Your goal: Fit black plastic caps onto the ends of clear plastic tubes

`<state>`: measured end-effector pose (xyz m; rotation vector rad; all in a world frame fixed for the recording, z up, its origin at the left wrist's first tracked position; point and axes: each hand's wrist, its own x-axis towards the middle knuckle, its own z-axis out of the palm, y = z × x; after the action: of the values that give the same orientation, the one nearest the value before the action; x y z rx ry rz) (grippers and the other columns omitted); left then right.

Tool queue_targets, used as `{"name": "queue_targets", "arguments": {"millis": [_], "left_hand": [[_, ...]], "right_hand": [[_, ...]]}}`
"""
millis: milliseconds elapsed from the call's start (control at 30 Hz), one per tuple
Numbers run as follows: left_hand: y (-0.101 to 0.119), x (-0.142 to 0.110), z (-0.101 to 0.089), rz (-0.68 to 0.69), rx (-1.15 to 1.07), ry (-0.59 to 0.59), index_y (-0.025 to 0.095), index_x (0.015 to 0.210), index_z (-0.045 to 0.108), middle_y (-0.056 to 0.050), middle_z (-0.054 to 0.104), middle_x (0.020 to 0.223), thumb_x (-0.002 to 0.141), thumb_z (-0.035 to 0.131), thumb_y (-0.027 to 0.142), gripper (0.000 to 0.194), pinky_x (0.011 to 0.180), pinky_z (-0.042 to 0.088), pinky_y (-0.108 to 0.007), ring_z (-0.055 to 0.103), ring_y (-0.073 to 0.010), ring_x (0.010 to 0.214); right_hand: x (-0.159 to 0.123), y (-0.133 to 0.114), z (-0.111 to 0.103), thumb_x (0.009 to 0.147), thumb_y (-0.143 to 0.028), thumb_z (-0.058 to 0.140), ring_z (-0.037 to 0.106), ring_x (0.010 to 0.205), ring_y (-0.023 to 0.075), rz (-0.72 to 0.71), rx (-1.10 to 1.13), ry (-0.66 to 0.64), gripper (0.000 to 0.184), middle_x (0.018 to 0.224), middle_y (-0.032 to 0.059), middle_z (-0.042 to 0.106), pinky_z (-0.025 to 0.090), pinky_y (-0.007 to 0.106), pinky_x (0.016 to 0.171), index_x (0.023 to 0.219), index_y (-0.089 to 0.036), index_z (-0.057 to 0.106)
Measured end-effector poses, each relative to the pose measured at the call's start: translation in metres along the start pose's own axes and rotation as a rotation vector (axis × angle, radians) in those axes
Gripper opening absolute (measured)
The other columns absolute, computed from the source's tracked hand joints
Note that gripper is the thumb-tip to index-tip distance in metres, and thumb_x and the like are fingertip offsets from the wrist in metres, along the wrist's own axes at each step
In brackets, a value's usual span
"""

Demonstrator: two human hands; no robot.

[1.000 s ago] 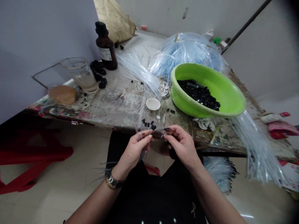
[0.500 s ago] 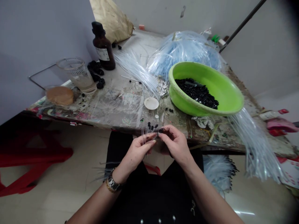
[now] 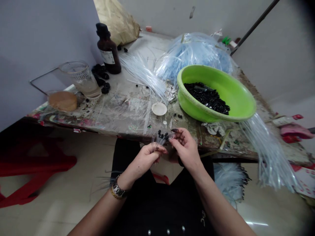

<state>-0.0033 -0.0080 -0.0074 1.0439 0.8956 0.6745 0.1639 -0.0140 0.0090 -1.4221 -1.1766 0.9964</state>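
My left hand [image 3: 150,155] is closed around a small bunch of thin clear plastic tubes [image 3: 159,141]. Black caps [image 3: 162,135] top the tubes, leaning up and to the right. Beside these caps is my right hand [image 3: 185,147], its dark-stained index finger raised apart from the thumb. The thumb tip lies close to the rightmost cap; whether it touches is too small to tell. Beyond the hands, a green basin [image 3: 219,116] holds a heap of small black parts [image 3: 208,100].
On the stained table [image 3: 118,114] are a white dish [image 3: 159,109], a brown bottle [image 3: 108,55], a glass cup [image 3: 85,82] and a round tan block [image 3: 62,101]. Clear tube bundles [image 3: 145,73] lie behind; another bundle [image 3: 268,154] hangs over the right edge. A red stool [image 3: 36,164] stands lower left.
My right hand came left to the tubes' capped ends, and its index finger and thumb have since parted. The left hand still holds the bunch. The view has shifted slightly.
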Motion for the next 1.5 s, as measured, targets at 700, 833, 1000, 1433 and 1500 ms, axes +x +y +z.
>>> {"name": "queue_targets", "arguments": {"millis": [700, 833, 1000, 1433, 1500], "left_hand": [[0.005, -0.004, -0.004, 0.036, 0.027, 0.056, 0.015, 0.087, 0.069, 0.000, 0.059, 0.065, 0.082, 0.061, 0.035, 0.022, 0.058, 0.039, -0.026, 0.050, -0.0128, 0.058], [0.002, -0.002, -0.004, 0.054, 0.028, 0.116, 0.015, 0.085, 0.069, 0.001, 0.056, 0.061, 0.083, 0.060, 0.037, 0.025, 0.055, 0.036, -0.025, 0.047, -0.0115, 0.055], [0.002, -0.002, -0.004, 0.080, 0.048, 0.202, 0.015, 0.080, 0.069, 0.002, 0.051, 0.059, 0.082, 0.061, 0.038, 0.024, 0.052, 0.033, -0.023, 0.044, -0.0101, 0.054], [0.000, -0.004, 0.000, 0.056, 0.027, 0.231, 0.015, 0.081, 0.071, 0.002, 0.051, 0.057, 0.081, 0.062, 0.038, 0.025, 0.051, 0.033, -0.022, 0.044, -0.0099, 0.052], [0.000, -0.004, -0.001, 0.058, 0.029, 0.233, 0.015, 0.080, 0.071, 0.002, 0.051, 0.056, 0.081, 0.062, 0.038, 0.025, 0.051, 0.033, -0.022, 0.044, -0.0099, 0.052]], "right_hand": [[-0.008, -0.019, 0.004, 0.081, -0.029, 0.059, 0.052, 0.063, 0.0120, 0.051, -0.069, -0.163, 0.013, 0.069, -0.0016, 0.057, 0.043, 0.023, 0.058, 0.074, -0.019, 0.059], [0.000, -0.020, -0.003, 0.082, -0.030, 0.058, 0.053, 0.062, 0.0120, 0.018, -0.117, -0.216, 0.013, 0.068, -0.0023, 0.058, 0.043, 0.023, 0.060, 0.076, -0.019, 0.060], [0.039, -0.006, -0.030, 0.085, -0.028, 0.055, 0.062, 0.078, 0.0189, -0.214, -0.442, 0.038, 0.016, 0.085, 0.0045, 0.068, 0.048, 0.030, 0.075, 0.090, -0.018, 0.066], [0.090, 0.024, -0.037, 0.089, -0.017, 0.046, 0.063, 0.080, 0.0231, -0.288, -1.215, 0.104, 0.026, 0.096, 0.0128, 0.070, 0.045, 0.031, 0.072, 0.100, -0.017, 0.070], [0.088, 0.024, -0.039, 0.089, -0.018, 0.047, 0.063, 0.078, 0.0232, -0.290, -1.199, 0.110, 0.023, 0.091, 0.0121, 0.070, 0.043, 0.031, 0.070, 0.095, -0.017, 0.069]]}}
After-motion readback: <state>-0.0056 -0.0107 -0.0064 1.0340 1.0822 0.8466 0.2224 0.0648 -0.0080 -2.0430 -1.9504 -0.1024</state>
